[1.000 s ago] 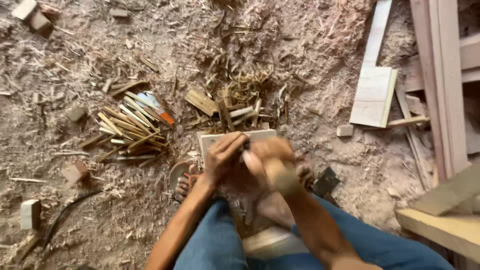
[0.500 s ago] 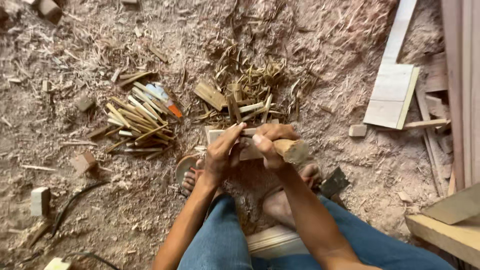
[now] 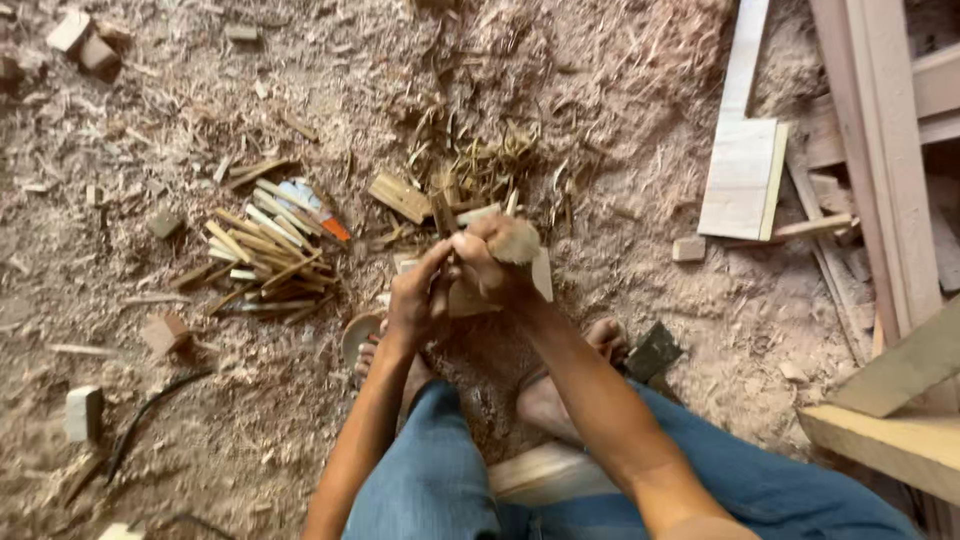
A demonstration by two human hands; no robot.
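The left hand [image 3: 415, 300] pinches a thin wooden stick [image 3: 443, 222] upright above the wooden block [image 3: 470, 290], while the right hand [image 3: 487, 258] is closed around a pale tool handle [image 3: 518, 243]

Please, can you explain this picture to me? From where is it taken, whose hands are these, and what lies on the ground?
A camera on a person's head looks down at that person's own bare hands. The left hand steadies a thin wooden stick. The right hand grips a pale wooden handle; what tool it belongs to is hidden. Both work over a small wooden block, between the bare feet. On the sawdust-covered ground lie a pile of split sticks, loose shavings and a flat board.
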